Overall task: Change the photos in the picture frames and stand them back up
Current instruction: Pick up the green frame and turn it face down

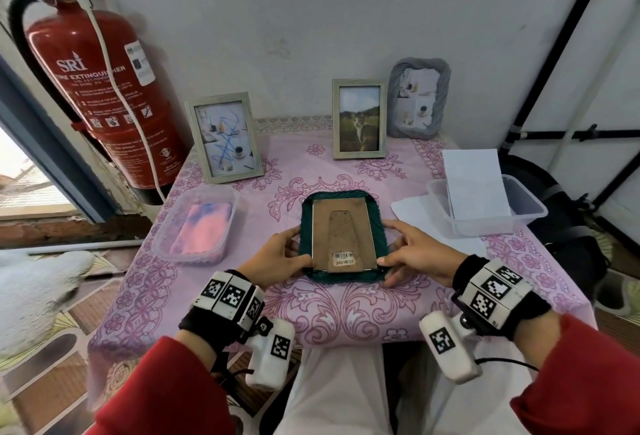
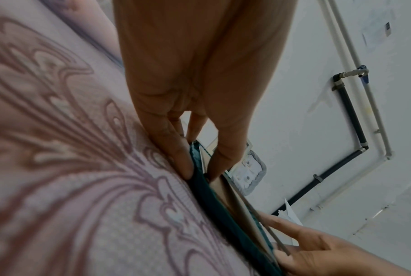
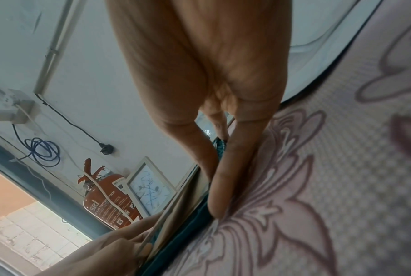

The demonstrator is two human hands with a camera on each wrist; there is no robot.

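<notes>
dark green wavy-edged picture frame face down on the counter, left hand and right hand both pinching its near corners, wrist views show the brown cardboard backing lifted a bit

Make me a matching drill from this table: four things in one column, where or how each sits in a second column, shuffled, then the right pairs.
Things
1. green frame
2. cat photo frame
3. grey wavy frame
4. stack of white paper

States
A. stands upright at the back right corner, against the wall
B. lies face down on the cloth, held at both sides by the left hand and the right hand
C. sticks out of the clear tub on the right
D. stands upright at the back, just left of the grey one

Pairs: 1-B, 2-D, 3-A, 4-C
</notes>
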